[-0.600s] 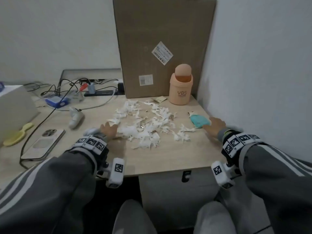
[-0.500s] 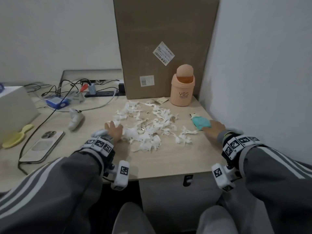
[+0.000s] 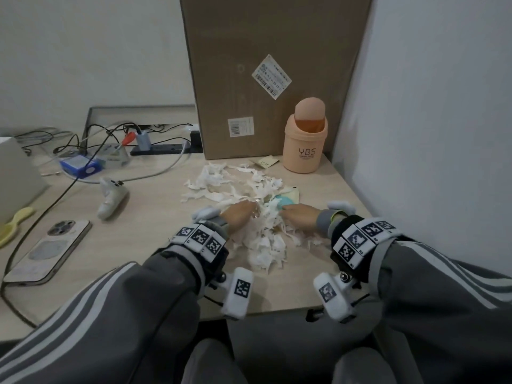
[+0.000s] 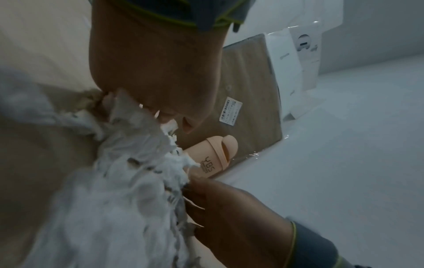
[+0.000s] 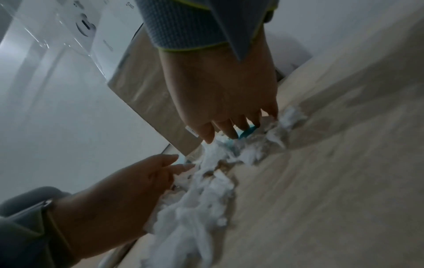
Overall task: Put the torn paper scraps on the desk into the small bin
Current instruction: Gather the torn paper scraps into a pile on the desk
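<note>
White torn paper scraps (image 3: 266, 231) lie heaped on the light wooden desk (image 3: 155, 231), and looser scraps (image 3: 219, 181) are spread behind them. My left hand (image 3: 239, 214) and right hand (image 3: 300, 214) press against the heap from either side with fairly straight fingers. The wrist views show the scraps (image 4: 128, 181) (image 5: 206, 190) bunched between the palms. A teal thing (image 3: 286, 200) lies by the right fingertips (image 5: 229, 130). The small peach bin (image 3: 304, 142), with a swing lid, stands upright at the back right, behind the hands and apart from them.
A tall cardboard box (image 3: 271, 79) stands behind the bin, and the wall (image 3: 429, 134) runs close along the right. To the left are a phone (image 3: 47, 248), a white device (image 3: 112, 199), cables with a power strip (image 3: 163, 148) and a yellow brush (image 3: 13, 225).
Both hands have slid inward across the desk, sweeping the spread scraps into a heap between them. The teal thing moved left with the right hand.
</note>
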Demonstrator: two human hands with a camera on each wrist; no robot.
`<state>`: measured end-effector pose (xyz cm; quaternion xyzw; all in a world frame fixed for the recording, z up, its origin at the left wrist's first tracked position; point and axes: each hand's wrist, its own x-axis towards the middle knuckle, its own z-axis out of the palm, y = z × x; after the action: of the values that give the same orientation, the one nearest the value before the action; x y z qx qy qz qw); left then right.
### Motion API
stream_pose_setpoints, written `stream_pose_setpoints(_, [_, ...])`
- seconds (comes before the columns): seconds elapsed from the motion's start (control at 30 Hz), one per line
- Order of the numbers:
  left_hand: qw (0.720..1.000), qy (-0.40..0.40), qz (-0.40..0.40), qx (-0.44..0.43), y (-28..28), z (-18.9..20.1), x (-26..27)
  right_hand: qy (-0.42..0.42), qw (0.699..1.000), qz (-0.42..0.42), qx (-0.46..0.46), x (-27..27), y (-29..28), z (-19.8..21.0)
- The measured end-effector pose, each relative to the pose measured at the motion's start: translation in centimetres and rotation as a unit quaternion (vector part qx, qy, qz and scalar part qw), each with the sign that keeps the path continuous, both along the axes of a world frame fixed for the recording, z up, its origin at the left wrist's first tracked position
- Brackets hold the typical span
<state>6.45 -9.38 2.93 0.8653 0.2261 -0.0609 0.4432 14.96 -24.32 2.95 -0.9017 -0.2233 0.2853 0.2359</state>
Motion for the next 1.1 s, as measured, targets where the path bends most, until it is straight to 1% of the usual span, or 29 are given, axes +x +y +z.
stream_pose_setpoints(0.07, [1.000, -0.004, -0.018, 0.019, -0.2, 1.2, -0.2, 0.003, 1.000, -0.010, 0.029, 0.4, 0.0, 0.6])
stream_pose_setpoints(0.17, [0.996, -0.001, -0.016, 0.085, 0.7, 2.9, -0.1, -0.045, 0.994, -0.053, 0.084, 2.2, -0.8, 1.6])
stream_pose_setpoints(0.2, [0.994, 0.001, -0.015, 0.111, 1.3, 3.4, 0.2, -0.062, 0.992, -0.057, 0.096, 2.6, -1.0, 2.3])
stream_pose_setpoints(0.27, [0.988, -0.005, -0.019, 0.152, 2.5, 4.7, 0.7, -0.087, 0.990, -0.059, 0.090, 3.8, -0.9, 3.3])
stream_pose_setpoints(0.33, [0.985, -0.015, -0.013, 0.172, 4.1, 5.7, 1.8, -0.107, 0.990, -0.053, 0.072, 5.3, -0.2, 4.2])
stream_pose_setpoints(0.43, [0.986, -0.021, 0.005, 0.165, 8.2, 5.5, 4.4, -0.129, 0.991, -0.018, -0.013, 7.6, 1.5, 4.2])
stream_pose_setpoints(0.5, [0.987, 0.007, 0.019, 0.160, 11.3, 4.6, 6.6, -0.114, 0.991, 0.002, -0.065, 9.3, 3.2, 3.5])
stream_pose_setpoints(0.57, [0.985, 0.047, 0.028, 0.163, 13.1, 3.1, 7.7, -0.099, 0.990, 0.020, -0.103, 9.8, 4.0, 2.9])
stream_pose_setpoints(0.63, [0.990, 0.067, 0.027, 0.122, 14.0, 1.7, 8.5, -0.080, 0.987, 0.048, -0.130, 10.7, 5.2, 2.3])
stream_pose_setpoints(0.7, [0.995, 0.076, 0.003, 0.070, 13.6, 0.3, 8.7, -0.042, 0.985, 0.079, -0.149, 11.1, 6.2, 1.6])
stream_pose_setpoints(0.77, [0.995, 0.082, -0.035, 0.036, 12.8, -0.7, 8.4, -0.042, 0.977, 0.122, -0.169, 10.7, 6.6, 1.2])
stream_pose_setpoints(0.83, [0.993, 0.087, -0.074, 0.015, 11.4, -0.7, 7.9, -0.056, 0.970, 0.161, -0.173, 9.8, 6.7, 1.1])
stream_pose_setpoints(0.9, [0.988, 0.106, -0.116, 0.005, 10.4, -0.3, 7.7, -0.042, 0.968, 0.178, -0.171, 9.2, 6.8, 1.3])
stream_pose_setpoints(0.93, [0.983, 0.115, -0.143, 0.019, 10.1, 0.1, 7.6, -0.025, 0.968, 0.182, -0.173, 9.0, 6.8, 1.6])
stream_pose_setpoints(1.0, [0.967, 0.135, -0.196, 0.087, 10.4, 1.3, 7.6, -0.003, 0.965, 0.187, -0.182, 8.7, 6.9, 2.9])
stream_pose_setpoints(1.03, [0.957, 0.142, -0.219, 0.130, 10.8, 2.0, 7.7, -0.007, 0.963, 0.192, -0.187, 8.8, 7.1, 3.7])
stream_pose_setpoints(1.1, [0.940, 0.136, -0.227, 0.213, 12.0, 3.5, 8.5, -0.064, 0.962, 0.185, -0.192, 10.0, 8.1, 5.3])
